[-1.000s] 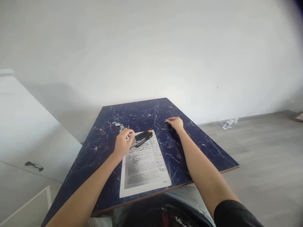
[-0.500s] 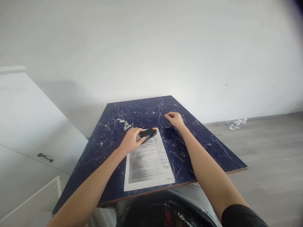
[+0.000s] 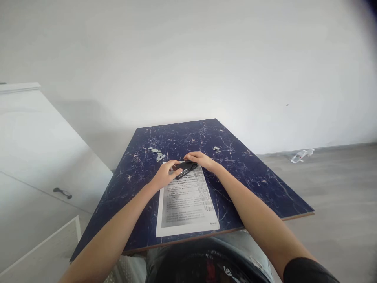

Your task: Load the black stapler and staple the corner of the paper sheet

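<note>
A black stapler (image 3: 186, 169) lies over the upper part of a printed sheet of paper (image 3: 188, 212). My left hand (image 3: 163, 175) is closed round its left end, with the thumb along the near side. At the stapler's right end, my right hand (image 3: 203, 160) has its bent fingers on the top and covers the orange tip. Whether the right fingertips hold anything small besides the stapler is hidden. Beyond my left hand lie several strips of staples (image 3: 157, 154). Another small pale piece (image 3: 216, 149), perhaps also staples, rests to the right, past my right hand.
Both the sheet and the staples are on a dark blue marble-patterned table (image 3: 250, 184), its far edge close to a pale wall. A white cabinet (image 3: 35, 145) with a dark handle stands at the left. On the floor at right lies a clear plastic bottle (image 3: 302, 155).
My right hand has moved left and nearer, from above the table's right side onto the stapler. The small pale piece now shows near where that hand was. My left hand keeps its hold.
</note>
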The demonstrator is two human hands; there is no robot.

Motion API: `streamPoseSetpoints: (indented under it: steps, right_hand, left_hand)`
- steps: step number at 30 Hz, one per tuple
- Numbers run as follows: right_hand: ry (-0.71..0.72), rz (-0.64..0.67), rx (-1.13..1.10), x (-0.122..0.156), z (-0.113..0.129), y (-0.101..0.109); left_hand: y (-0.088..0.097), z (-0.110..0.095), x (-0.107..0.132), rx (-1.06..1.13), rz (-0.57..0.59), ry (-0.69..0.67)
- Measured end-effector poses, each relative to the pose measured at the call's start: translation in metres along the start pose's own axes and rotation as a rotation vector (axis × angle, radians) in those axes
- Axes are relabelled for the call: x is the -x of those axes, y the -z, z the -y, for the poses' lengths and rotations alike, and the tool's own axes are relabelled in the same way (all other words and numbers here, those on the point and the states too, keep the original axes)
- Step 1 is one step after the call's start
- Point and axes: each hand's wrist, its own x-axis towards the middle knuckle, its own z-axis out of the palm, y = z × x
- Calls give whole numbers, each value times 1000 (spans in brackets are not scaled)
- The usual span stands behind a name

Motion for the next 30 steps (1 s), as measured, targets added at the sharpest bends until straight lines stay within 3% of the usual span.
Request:
streamPoseSetpoints:
  steps: [3, 8, 11, 14, 16, 19, 26, 30]
  right_hand:
    - [113, 131, 238, 6, 7, 7]
    - [116, 85, 402, 6, 6, 8]
    - [103, -8, 287, 5, 5, 9]
    - [70, -147, 122, 6, 8, 12]
    - [61, -194, 20, 8, 9, 14]
    - [56, -197, -82, 8, 9, 15]
    - [-11, -191, -27, 7, 4, 17]
    - [-17, -222, -153, 6, 1, 13]
  left_hand:
    - [-1, 1, 0, -28, 26, 11]
    - [-4, 1, 0, 32, -33, 47]
    - [-3, 3, -3, 264, -149, 83]
    - [-1, 8, -6, 645, -258, 150]
    - [0, 13, -7, 904, -247, 196]
    - [1, 19, -7, 1167, -142, 259]
    - [-2, 27, -8, 1242, -175, 388]
    - [-2, 28, -9, 1275, -175, 410]
